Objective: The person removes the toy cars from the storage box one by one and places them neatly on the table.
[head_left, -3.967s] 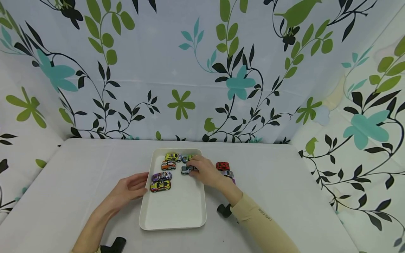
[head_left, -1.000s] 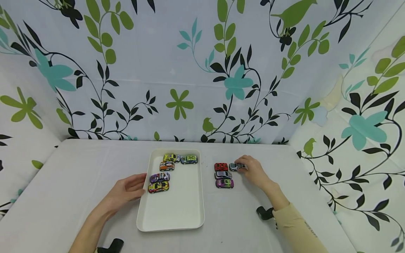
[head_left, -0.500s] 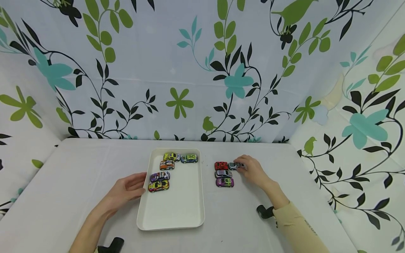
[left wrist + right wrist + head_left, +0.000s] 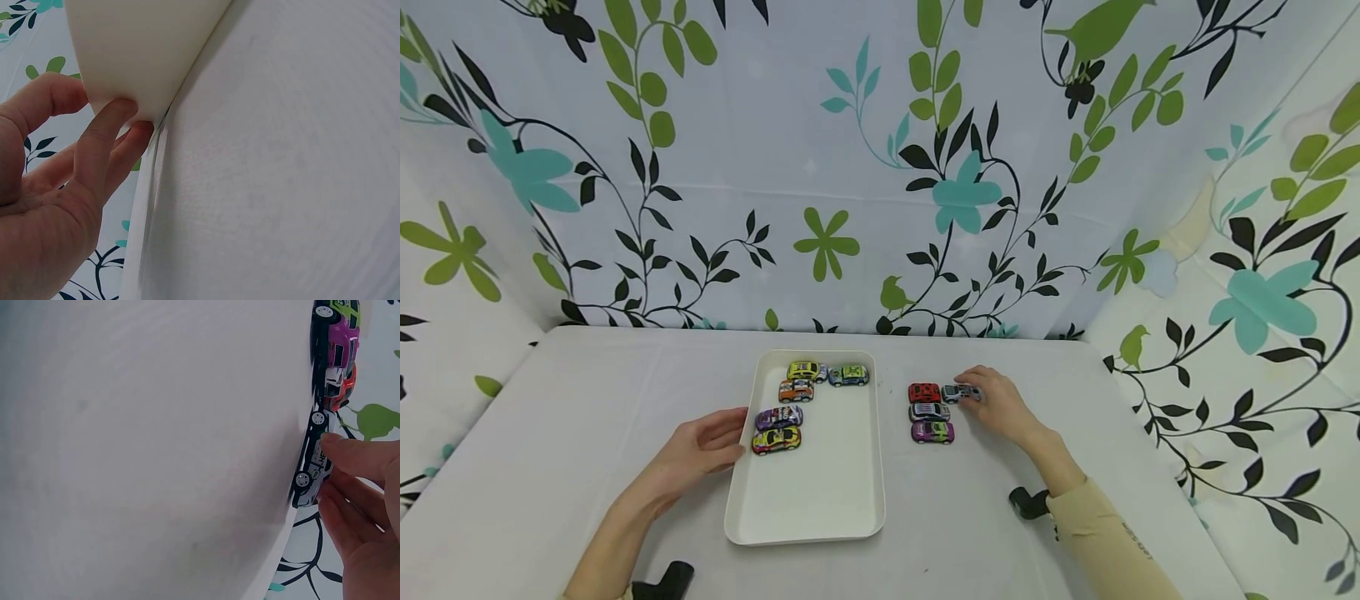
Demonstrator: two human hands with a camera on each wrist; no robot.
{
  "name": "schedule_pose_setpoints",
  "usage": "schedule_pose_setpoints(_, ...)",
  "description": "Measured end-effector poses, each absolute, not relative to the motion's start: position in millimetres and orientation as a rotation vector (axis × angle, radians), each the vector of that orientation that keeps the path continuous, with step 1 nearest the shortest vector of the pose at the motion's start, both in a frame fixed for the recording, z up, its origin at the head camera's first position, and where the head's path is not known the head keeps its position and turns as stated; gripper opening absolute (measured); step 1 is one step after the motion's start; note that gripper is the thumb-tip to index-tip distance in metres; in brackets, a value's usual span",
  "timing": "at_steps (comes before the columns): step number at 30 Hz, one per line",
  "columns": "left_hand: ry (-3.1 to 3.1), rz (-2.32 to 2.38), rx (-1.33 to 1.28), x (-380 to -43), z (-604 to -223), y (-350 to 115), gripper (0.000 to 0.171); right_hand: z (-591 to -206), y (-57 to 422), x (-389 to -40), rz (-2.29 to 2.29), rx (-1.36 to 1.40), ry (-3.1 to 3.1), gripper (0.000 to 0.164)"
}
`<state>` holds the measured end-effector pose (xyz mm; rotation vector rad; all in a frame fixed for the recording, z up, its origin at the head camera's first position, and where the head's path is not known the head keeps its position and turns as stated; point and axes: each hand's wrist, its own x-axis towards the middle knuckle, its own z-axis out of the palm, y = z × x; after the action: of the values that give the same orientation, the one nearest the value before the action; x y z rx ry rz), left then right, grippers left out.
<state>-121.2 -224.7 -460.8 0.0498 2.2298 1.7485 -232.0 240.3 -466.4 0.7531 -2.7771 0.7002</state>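
Note:
My right hand pinches a silver toy car by its right end, on the white table just right of a red toy car. In the right wrist view, the thumb lies along the side of the silver car, with fingers behind it. A black-and-silver car and a purple car stand in a column below the red one. My left hand touches the left wall of a white tray. Its fingertips rest against the tray's outer side in the left wrist view.
Several toy cars are in the tray: yellow, green-and-blue, orange, purple and yellow-red. A leaf-patterned cloth stands behind the table's back edge.
The silver car has gone from the tray to the table, right of the red car, in my right hand. During the last second both hands have hardly moved.

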Motion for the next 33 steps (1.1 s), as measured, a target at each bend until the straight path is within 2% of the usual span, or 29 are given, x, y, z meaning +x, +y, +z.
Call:
schedule_pose_setpoints(13,2.228,1.751,0.059,-120,-463,-226,0.068,-465,238,-230,0.670,0.756,-2.798,0.032)
schedule_pose_setpoints(21,2.223,1.761,0.071,-121,-463,-227,0.068,-452,232,-231,0.699,0.786,-2.769,0.033)
schedule_pose_setpoints(33,2.220,1.763,0.076,-122,-462,-226,0.068,-431,199,-233,0.748,0.882,-2.733,0.033)
